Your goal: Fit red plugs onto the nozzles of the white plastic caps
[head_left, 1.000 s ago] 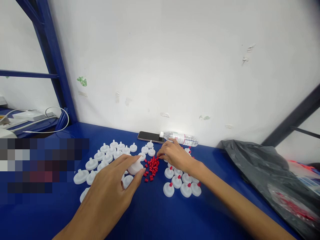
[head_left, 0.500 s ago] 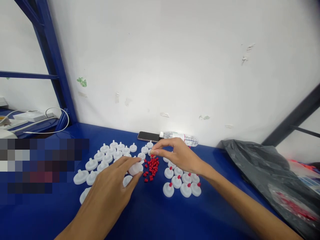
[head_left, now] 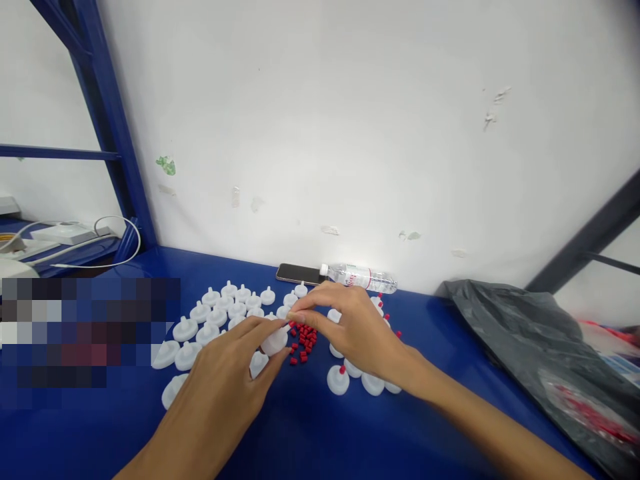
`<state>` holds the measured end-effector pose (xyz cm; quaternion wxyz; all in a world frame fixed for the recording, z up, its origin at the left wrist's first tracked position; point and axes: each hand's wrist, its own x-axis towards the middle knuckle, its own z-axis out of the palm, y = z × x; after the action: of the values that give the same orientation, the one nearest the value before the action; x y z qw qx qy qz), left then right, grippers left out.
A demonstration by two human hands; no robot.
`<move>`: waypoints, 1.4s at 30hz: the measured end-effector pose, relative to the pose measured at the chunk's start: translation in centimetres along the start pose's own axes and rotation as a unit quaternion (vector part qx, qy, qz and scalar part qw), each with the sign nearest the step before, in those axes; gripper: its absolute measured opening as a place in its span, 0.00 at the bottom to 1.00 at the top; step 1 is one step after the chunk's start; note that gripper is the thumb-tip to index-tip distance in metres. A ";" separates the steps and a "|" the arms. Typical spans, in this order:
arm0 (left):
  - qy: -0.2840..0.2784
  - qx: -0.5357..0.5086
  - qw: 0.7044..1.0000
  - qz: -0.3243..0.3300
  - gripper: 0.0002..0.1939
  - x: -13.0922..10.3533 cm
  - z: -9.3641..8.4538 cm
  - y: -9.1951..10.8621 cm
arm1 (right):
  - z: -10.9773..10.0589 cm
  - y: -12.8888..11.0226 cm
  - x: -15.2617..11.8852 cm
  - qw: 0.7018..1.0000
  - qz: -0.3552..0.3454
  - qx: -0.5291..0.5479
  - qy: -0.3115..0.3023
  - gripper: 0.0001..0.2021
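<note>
My left hand grips a white disc-shaped plastic part just above the blue table. My right hand pinches a small red cap right at the stem of that part, fingertips touching it. A pile of loose red caps lies just beyond the two hands. Several bare white parts lie to the left. White parts fitted with red caps lie under and in front of my right wrist, partly hidden.
A phone and a lying water bottle rest against the white wall. A dark plastic bag with red pieces in it covers the right side. A blue frame post and white cables stand at the left.
My right hand has lifted a red cap from the pile and carried it left to the white part in my left hand. The left hand has barely moved.
</note>
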<state>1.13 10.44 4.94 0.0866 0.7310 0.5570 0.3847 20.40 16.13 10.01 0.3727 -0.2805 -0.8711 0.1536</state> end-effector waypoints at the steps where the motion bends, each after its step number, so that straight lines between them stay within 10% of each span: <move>1: -0.008 -0.001 1.000 -0.005 0.16 0.0 -0.1 0.1 | 0.1 0.1 -0.1 1.000 -0.006 -0.003 0.002 0.04; 10: 0.021 -0.143 0.987 -0.072 0.18 0.0 0.2 0.4 | 0.8 -0.1 -0.2 0.991 0.064 0.116 -0.018 0.05; 18: -0.073 -0.341 0.926 -0.144 0.20 0.0 -2.5 1.4 | 0.4 -0.8 -0.7 0.991 -0.080 0.106 -0.033 0.12; 28: -0.092 -0.474 0.842 -0.240 0.25 0.1 -2.5 2.5 | -0.7 -1.3 -0.9 0.989 -0.045 0.092 -0.111 0.09; 42: -0.047 -0.457 0.854 -0.242 0.21 -0.4 -1.1 3.1 | -1.2 -1.5 -0.7 0.987 -0.119 0.051 -0.095 0.08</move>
<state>2.69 8.65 7.19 0.5276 0.4680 0.4730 0.5281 21.11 14.58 11.18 0.3174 -0.1391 -0.9209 0.1784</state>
